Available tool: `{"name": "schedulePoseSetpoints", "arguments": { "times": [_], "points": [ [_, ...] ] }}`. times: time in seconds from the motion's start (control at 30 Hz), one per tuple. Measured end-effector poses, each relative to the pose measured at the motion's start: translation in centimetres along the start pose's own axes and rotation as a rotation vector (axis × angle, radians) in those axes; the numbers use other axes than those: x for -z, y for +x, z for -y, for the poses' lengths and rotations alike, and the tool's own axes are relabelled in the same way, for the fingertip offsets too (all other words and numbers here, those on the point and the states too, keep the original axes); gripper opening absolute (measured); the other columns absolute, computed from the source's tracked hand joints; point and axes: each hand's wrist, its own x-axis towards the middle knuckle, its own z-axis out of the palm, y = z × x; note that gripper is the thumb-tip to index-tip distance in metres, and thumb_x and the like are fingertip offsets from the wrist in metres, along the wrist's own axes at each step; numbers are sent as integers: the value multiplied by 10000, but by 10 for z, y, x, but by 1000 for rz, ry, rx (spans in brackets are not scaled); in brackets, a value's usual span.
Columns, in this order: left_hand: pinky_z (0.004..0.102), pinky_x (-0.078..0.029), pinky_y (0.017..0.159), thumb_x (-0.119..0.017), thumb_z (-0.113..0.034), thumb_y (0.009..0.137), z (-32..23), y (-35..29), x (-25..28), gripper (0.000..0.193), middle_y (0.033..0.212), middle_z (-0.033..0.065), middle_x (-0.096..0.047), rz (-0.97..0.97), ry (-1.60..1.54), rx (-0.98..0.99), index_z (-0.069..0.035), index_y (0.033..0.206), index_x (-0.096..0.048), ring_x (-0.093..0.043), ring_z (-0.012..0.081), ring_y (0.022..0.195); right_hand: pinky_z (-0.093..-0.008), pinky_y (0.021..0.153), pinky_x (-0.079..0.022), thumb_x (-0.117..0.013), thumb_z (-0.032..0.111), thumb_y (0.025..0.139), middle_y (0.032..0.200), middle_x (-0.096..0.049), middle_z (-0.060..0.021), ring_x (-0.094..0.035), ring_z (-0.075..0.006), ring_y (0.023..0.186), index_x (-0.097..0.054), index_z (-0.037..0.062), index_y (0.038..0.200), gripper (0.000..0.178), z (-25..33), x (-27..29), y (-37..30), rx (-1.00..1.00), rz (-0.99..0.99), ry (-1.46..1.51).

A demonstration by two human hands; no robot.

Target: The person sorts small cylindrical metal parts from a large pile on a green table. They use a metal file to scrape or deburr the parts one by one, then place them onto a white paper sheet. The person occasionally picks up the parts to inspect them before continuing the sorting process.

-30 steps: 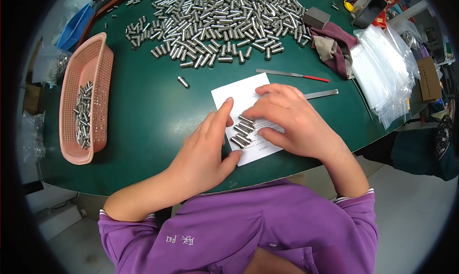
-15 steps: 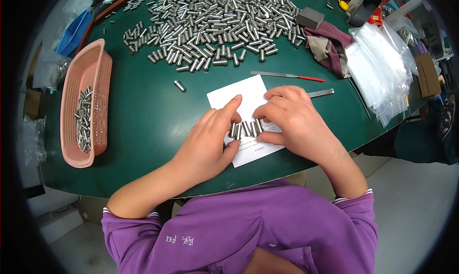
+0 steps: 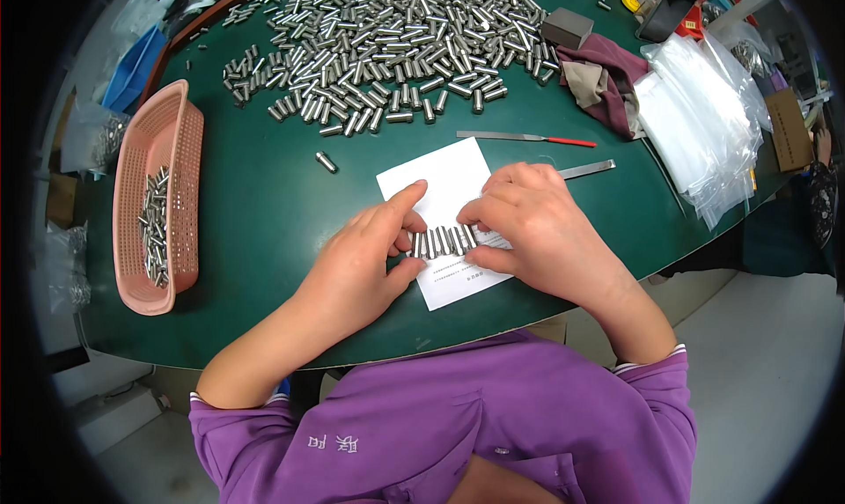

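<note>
A row of short shiny metal pins (image 3: 437, 242) lies side by side on a printed white paper sheet (image 3: 436, 174). At the row's left end, my left hand (image 3: 359, 250) has thumb and fingers closed around the outer pins. My right hand (image 3: 532, 222) grips the opposite end between thumb and fingertips. Together the hands press the row from both sides, and the fingers partly cover the end pins. One loose pin (image 3: 326, 161) rests on the green table, up and left of the paper. Beyond it spreads a big heap of similar pins (image 3: 396, 55).
A pink perforated basket (image 3: 187, 196) with smaller pins stands at the left. Past the paper lie a red-handled file (image 3: 519, 138) and a flat metal tool (image 3: 588, 169). Dark block (image 3: 568, 29), maroon cloth (image 3: 616, 73) and clear plastic bags (image 3: 700, 134) occupy the right side.
The pins between my hands have come into a tighter, more even row, shifted slightly left. My left hand has moved a little left and down; my right fingertips have edged left.
</note>
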Motion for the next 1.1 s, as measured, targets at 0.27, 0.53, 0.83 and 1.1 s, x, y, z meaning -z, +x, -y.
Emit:
{"name": "schedulePoseSetpoints", "arguments": {
  "times": [0.27, 0.53, 0.83, 1.1],
  "points": [
    [296, -485, 662, -719, 20, 728, -9, 4, -6, 477, 999, 85, -557, -52, 18, 7, -10, 1174, -553, -550, 182, 742, -364, 825, -380, -783, 153, 653, 818, -585, -38, -554, -226, 913, -685, 85, 982, 350, 4, -6, 0, -5, -31, 8],
    [328, -472, 655, -731, -23, 718, -5, 2, -19, 261, 863, 71, -576, -126, -46, -21, -38, 944, -601, -559, 222, 755, -375, 847, -400, -779, 150, 671, 812, -609, -10, -559, -227, 893, -663, 112, 892, 253, 12, -19, -9, -66, -145, 79],
    [259, -454, 670, -729, 41, 712, -9, -3, -27, 427, 864, 19, -618, -161, -94, -1, -48, 1097, -568, -531, 140, 762, -362, 693, -468, -757, 85, 693, 812, -619, -22, -582, -233, 759, -578, 93, 876, 257, 10, -26, -20, -146, -136, 291],
    [327, -469, 697, -675, 65, 725, -18, 3, -26, 581, 872, 71, -599, -106, -10, -79, -15, 1260, -464, -549, 210, 771, -360, 717, -474, -725, 65, 720, 851, -630, -22, -596, -234, 777, -590, 90, 913, 237, 14, -26, -22, -141, -139, 304]
  ]
}}
